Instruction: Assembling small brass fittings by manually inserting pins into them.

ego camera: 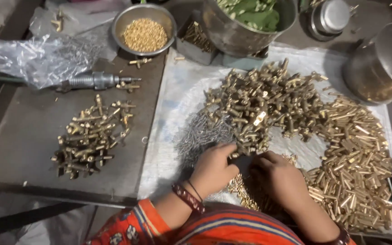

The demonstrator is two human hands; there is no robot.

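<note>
On the white sheet before me lies a heap of brass fittings, shiny and cross-shaped. My left hand curls its fingertips onto the heap's near edge; whether it grips a piece I cannot tell. My right hand rests curled, knuckles up, just beside it. A crumpled clear plastic bag lies far left.

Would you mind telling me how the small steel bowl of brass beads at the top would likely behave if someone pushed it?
The steel bowl looks heaped with small brass pieces, so it is probably heavy for its size. Its smooth, rounded wall suggests it would slide rather than tip. A sharp shove might spill some of the loose pieces.
</note>
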